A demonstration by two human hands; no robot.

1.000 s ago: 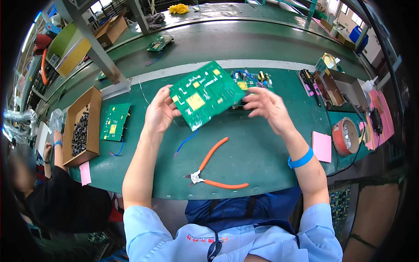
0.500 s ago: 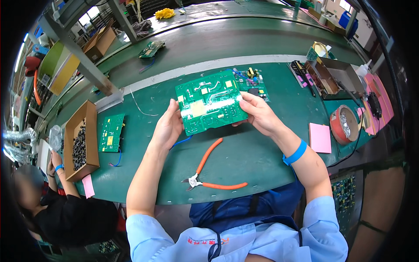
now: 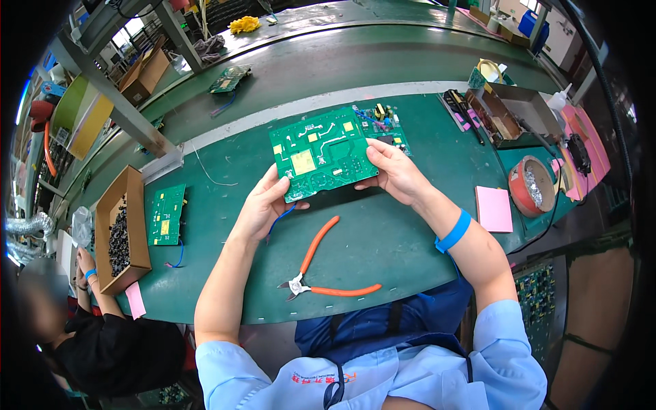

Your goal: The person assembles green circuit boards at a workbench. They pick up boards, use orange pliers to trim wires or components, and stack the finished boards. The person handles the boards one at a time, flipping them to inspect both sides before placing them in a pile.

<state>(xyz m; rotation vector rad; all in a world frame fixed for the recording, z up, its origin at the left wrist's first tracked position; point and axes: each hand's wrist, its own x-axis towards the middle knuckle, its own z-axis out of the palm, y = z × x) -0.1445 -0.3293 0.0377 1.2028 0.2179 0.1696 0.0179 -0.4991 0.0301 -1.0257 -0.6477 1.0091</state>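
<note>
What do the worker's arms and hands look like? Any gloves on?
No gloves: the left hand and right hand are both bare. Light blue sleeves leave the forearms uncovered. A bright blue band goes around the right forearm; the left forearm has no band showing.

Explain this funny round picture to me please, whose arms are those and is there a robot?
No robot here! These are a person's own bare hands. A camera worn on their head looks down, and its very wide lens makes straight edges look bent. The left hand and right hand hold a green circuit board by its edges. On the green table lie orange-handled cutters, spread open, and a pink pad. To the left are another board and a cardboard box of little black parts.
</note>
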